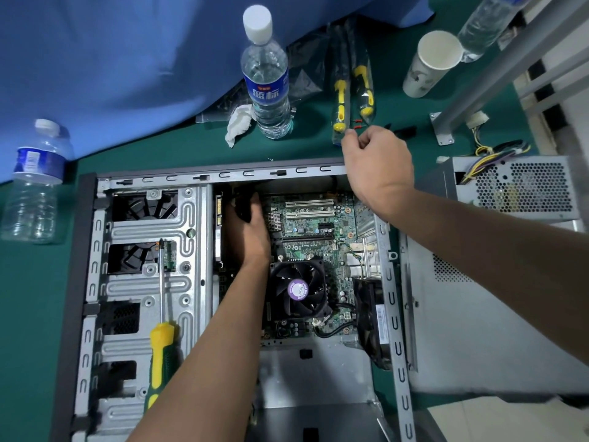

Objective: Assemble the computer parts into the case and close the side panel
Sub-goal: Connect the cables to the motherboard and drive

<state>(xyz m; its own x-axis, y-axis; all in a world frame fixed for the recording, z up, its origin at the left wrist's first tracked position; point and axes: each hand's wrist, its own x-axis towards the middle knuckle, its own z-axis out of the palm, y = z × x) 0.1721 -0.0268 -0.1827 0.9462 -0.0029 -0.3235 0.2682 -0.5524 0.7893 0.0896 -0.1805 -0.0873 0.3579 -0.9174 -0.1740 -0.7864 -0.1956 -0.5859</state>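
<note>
The open computer case (395,314) lies on its side on the green table. Its motherboard (312,224) and black CPU fan (298,290) are inside. My left hand (247,234) reaches in beside the drive cage (143,282) and grips a black part (245,205) next to a hard drive (218,231). My right hand (376,161) hovers over the case's far rim with its fingers curled. Its thumb and forefinger meet at the lower edge of a screwdriver packet (339,100), and I cannot see anything between them. The grey power supply (522,189) and side panel (478,330) lie right of the case.
A yellow-green screwdriver (161,342) rests on the drive cage. Behind the case stand a water bottle (266,74), a crumpled tissue (239,122) and a paper cup (430,63). Another bottle (35,183) stands at the left on blue cloth (111,59). A grey metal frame (497,62) rises at the right.
</note>
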